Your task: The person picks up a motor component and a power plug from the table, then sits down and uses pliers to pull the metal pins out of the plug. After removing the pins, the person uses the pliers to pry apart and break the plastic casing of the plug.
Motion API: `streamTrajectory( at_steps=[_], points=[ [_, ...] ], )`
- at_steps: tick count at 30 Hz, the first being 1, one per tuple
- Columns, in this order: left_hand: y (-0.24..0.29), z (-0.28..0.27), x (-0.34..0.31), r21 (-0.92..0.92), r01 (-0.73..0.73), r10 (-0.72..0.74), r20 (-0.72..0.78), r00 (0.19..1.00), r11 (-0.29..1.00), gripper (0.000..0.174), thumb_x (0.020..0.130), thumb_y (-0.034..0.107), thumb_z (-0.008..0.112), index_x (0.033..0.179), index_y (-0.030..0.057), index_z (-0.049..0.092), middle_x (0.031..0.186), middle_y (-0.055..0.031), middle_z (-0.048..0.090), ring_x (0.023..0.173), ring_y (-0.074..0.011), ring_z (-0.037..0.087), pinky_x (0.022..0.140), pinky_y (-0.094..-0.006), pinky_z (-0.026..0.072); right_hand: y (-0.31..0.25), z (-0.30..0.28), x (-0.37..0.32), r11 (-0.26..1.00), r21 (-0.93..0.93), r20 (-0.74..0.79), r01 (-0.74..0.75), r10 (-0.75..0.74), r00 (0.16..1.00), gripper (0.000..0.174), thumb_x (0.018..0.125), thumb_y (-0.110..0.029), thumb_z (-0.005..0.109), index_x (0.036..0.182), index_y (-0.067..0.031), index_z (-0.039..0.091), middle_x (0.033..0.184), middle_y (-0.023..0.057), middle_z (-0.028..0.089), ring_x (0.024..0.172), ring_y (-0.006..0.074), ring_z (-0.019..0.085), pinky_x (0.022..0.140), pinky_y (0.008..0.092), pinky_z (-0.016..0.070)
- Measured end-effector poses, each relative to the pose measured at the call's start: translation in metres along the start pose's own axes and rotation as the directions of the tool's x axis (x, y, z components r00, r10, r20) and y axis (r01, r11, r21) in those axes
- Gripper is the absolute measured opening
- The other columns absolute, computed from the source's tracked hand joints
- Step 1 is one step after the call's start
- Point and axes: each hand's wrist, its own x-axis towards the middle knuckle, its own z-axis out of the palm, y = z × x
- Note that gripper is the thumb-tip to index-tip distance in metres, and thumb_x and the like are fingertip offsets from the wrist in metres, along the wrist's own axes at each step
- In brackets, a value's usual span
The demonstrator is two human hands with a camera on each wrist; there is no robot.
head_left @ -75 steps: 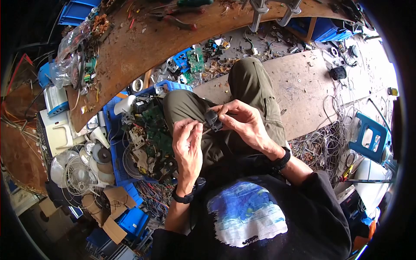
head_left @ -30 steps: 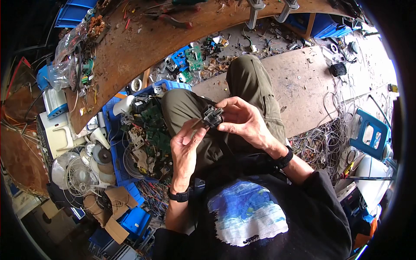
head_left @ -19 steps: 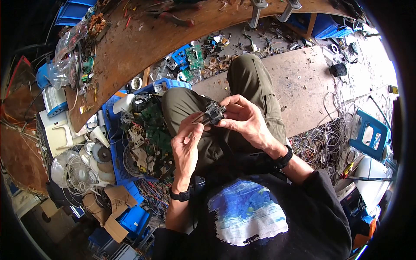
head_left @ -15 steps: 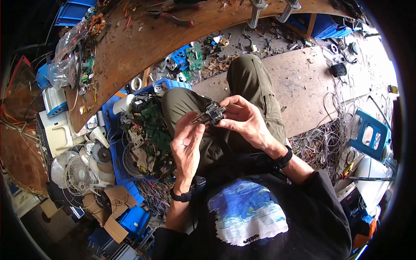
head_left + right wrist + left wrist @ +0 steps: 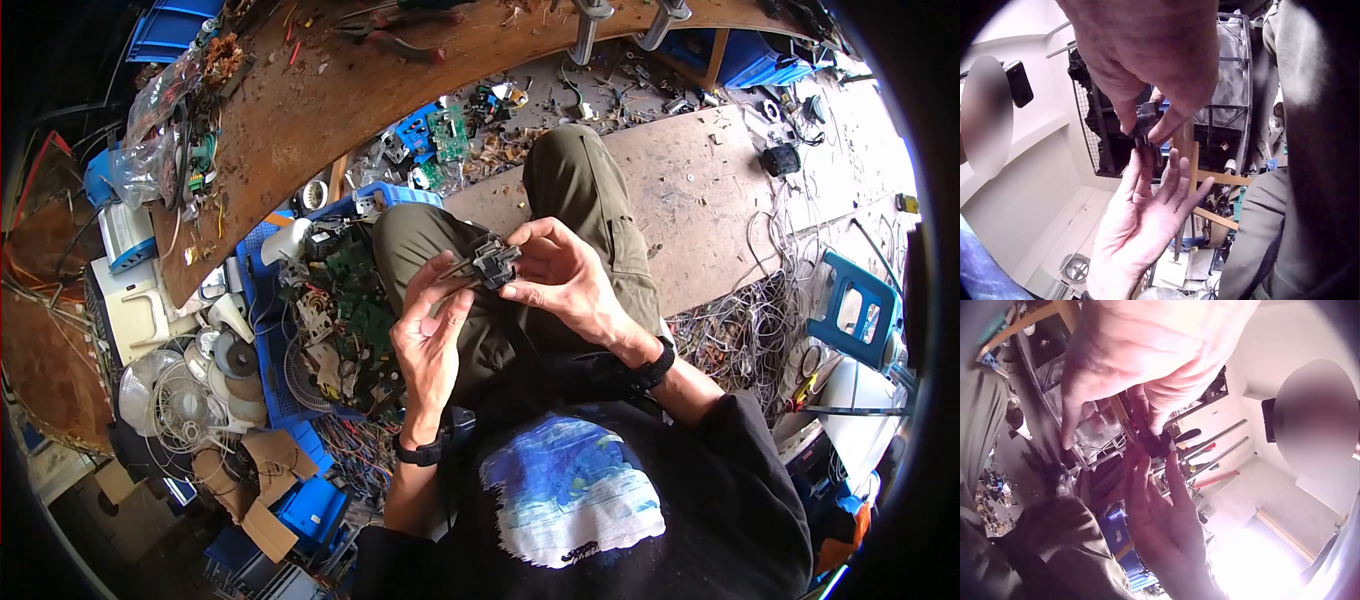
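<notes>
A small dark, blocky part with notched sides and thin strips jutting from its left side is held up over the lap. My right hand pinches it between thumb and fingertips from the right. From the left, my left hand pinches at the strips with thumb and forefinger; its other fingers are spread apart. In the right wrist view the dark part sits between the right hand's fingers, with the left hand below it. In the left wrist view the part is in shadow between both hands.
A brown wooden bench curves across the top, with red-handled pliers on it. At the left stands a blue crate full of circuit boards. Tangled wires and a blue stool are at the right.
The dark part has been turned, so its notched side and strips now face up. My left hand's fingers have shifted and spread near the strips, while the right hand keeps its grip.
</notes>
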Motion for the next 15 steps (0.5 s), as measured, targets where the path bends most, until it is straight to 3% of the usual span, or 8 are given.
streamTrajectory(
  at_steps=[4, 6, 12, 15],
  points=[
    [0.0032, -0.0027, 0.0011, 0.064, -0.032, 0.032, 0.010, 0.999, 0.997, 0.022, 0.100, 0.004, 0.064, 0.120, -0.0019, 0.070, 0.143, -0.0105, 0.056, 0.127, -0.0192, 0.058, 0.110, -0.0336, 0.0444, -0.0001, -0.0002, -0.0002, 1.000, -0.014, -0.003, 0.001, -0.001, 1.000, 0.045, 0.087, 0.007, 0.076, 0.124, -0.0019, 0.052, 0.121, 0.0070, 0.060, 0.106, 0.0147, 0.063, 0.099, 0.0337, 0.0567],
    [0.0000, -0.0061, 0.0036, 0.106, -0.067, 0.065, 0.023, 0.998, 0.992, 0.019, 0.097, 0.003, 0.067, 0.114, -0.0042, 0.072, 0.143, -0.0095, 0.055, 0.120, -0.0184, 0.061, 0.101, -0.0287, 0.0509, -0.0003, -0.0002, 0.0000, 1.000, -0.017, -0.001, 0.007, -0.007, 1.000, 0.045, 0.087, 0.007, 0.076, 0.124, -0.0018, 0.052, 0.121, 0.0071, 0.060, 0.107, 0.0149, 0.063, 0.099, 0.0339, 0.0567],
    [0.0074, -0.0087, 0.0036, 0.172, -0.092, 0.080, 0.072, 0.994, 0.981, 0.023, 0.098, 0.005, 0.067, 0.118, -0.0063, 0.072, 0.147, -0.0126, 0.055, 0.122, -0.0194, 0.061, 0.102, -0.0301, 0.0505, -0.0079, -0.0019, -0.0005, 0.998, -0.068, 0.027, 0.017, -0.015, 1.000, 0.042, 0.085, 0.004, 0.080, 0.118, -0.0010, 0.054, 0.117, 0.0096, 0.066, 0.108, 0.0158, 0.065, 0.098, 0.0336, 0.0561],
    [0.0090, -0.0089, 0.0035, 0.119, -0.038, 0.031, 0.062, 0.998, 0.992, 0.024, 0.098, 0.004, 0.067, 0.118, -0.0070, 0.071, 0.146, -0.0136, 0.057, 0.121, -0.0186, 0.062, 0.102, -0.0297, 0.0505, -0.0088, -0.0009, -0.0004, 0.995, -0.098, 0.018, -0.012, 0.013, 1.000, 0.040, 0.085, 0.002, 0.081, 0.115, -0.0003, 0.055, 0.115, 0.0112, 0.069, 0.106, 0.0157, 0.067, 0.099, 0.0332, 0.0554]
  ],
)
